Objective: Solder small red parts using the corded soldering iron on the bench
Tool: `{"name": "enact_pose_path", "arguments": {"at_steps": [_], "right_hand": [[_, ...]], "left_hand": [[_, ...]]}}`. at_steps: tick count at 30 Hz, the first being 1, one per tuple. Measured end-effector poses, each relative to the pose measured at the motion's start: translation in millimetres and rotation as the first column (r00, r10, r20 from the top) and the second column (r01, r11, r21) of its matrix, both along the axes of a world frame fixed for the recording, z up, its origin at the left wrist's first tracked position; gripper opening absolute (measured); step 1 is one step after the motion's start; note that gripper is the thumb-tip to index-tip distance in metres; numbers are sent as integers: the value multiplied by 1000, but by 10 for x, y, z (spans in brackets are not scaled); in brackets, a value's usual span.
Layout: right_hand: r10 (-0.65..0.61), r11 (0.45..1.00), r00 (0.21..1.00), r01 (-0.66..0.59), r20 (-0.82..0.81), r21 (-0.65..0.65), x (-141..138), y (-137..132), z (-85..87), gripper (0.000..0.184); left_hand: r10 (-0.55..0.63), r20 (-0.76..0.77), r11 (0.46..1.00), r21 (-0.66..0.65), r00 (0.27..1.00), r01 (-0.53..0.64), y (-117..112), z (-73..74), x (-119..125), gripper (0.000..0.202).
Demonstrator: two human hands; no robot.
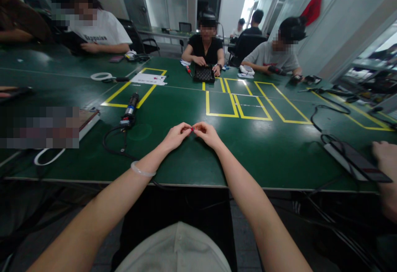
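Note:
Over the near part of the green table, my left hand (178, 135) and my right hand (206, 133) meet fingertip to fingertip. Between them is a small red piece (192, 129), too small for me to tell its kind. Both hands are closed in a pinch on it, and the fingers cover most of it. A pale bangle (142, 169) circles my left wrist. To the left of my hands lies a black cylindrical tool (130, 107) with a blue band and a cable.
Yellow tape outlines (254, 118) mark the green table (173, 94). Across from me a person's hands are at a black tray (204, 73). White paper (149, 78) lies at the back left. A flat device with black cables (347, 160) sits at the right, near another person's hand (384, 152).

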State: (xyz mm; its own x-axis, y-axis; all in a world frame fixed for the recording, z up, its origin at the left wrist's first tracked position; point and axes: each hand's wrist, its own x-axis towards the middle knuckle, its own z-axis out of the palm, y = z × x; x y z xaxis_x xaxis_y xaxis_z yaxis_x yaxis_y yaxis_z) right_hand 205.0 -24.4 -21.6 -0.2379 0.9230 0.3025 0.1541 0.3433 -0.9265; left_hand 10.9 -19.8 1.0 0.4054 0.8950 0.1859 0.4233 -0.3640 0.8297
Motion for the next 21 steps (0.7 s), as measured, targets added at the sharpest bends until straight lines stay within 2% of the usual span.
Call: {"name": "enact_pose_path", "arguments": {"at_steps": [9,16,21], "right_hand": [[-75,997,992,72,105,26,-11,-14,2,26],[-59,994,989,47,132,94,-8,6,-20,22],[-66,995,990,56,127,78,-8,6,-33,23]], "left_hand": [[1,39,999,50,999,-3,34,-24,-8,26],[-12,51,999,50,999,10,42,-48,-20,25],[-1,30,999,49,1000,0,31,-26,-20,27]]}}
